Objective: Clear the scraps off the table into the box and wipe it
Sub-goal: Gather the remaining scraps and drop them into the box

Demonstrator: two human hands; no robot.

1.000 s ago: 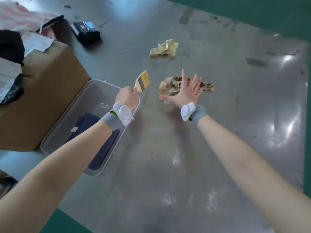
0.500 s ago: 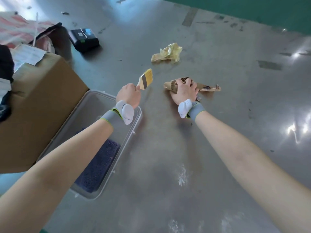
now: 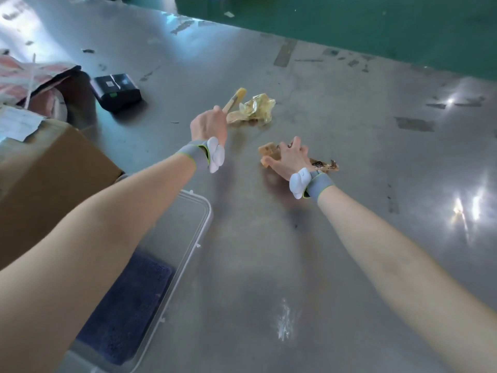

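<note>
Where the right hand (image 3: 289,157) grips, brown scrap (image 3: 269,151) (mostly hidden).

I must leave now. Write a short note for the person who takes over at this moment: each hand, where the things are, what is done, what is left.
Left hand: grip closed on the brush, bristles near the yellow wrapper, which lies on the table.
Right hand: closed on the brown paper scrap, still on the table.
Clear box: at the left edge of the table, with a blue cloth inside; no scraps seen in it.
Done: one scrap gripped.
Left: put both scraps into the box, brush off the white smears, wipe the table.
</note>
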